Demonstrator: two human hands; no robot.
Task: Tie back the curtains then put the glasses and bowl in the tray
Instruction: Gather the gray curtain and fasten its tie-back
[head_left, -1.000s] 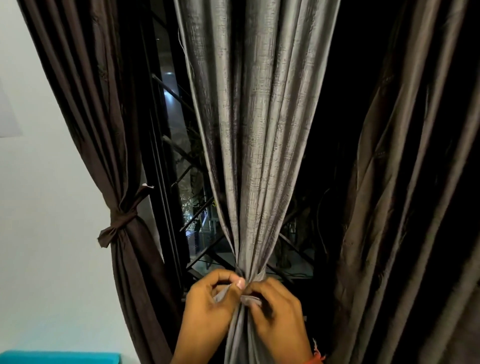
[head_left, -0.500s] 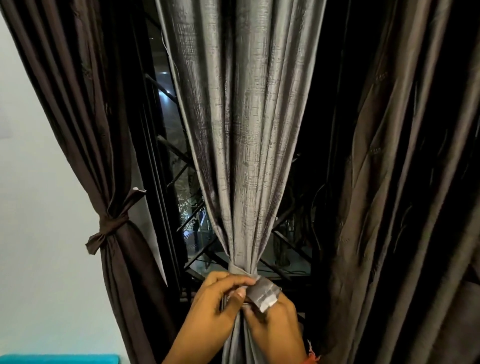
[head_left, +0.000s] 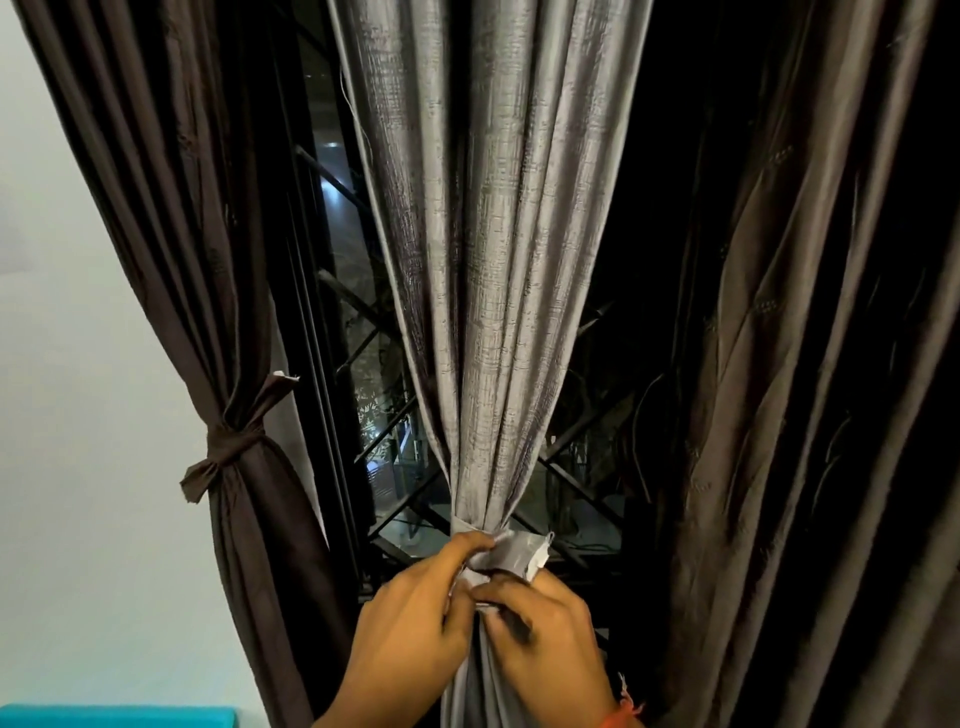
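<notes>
I see both hands pinched on the grey tie-back (head_left: 511, 555) wrapped around the gathered grey curtain (head_left: 493, 270): left hand (head_left: 415, 631) grips its left part, right hand (head_left: 545, 642) its lower end.

Middle curtain (head_left: 488, 260) silver-grey, crosshatched; side curtains (head_left: 171, 218) dark brown, perhaps faintly embroidered; wall (head_left: 67, 415) pale.
</notes>
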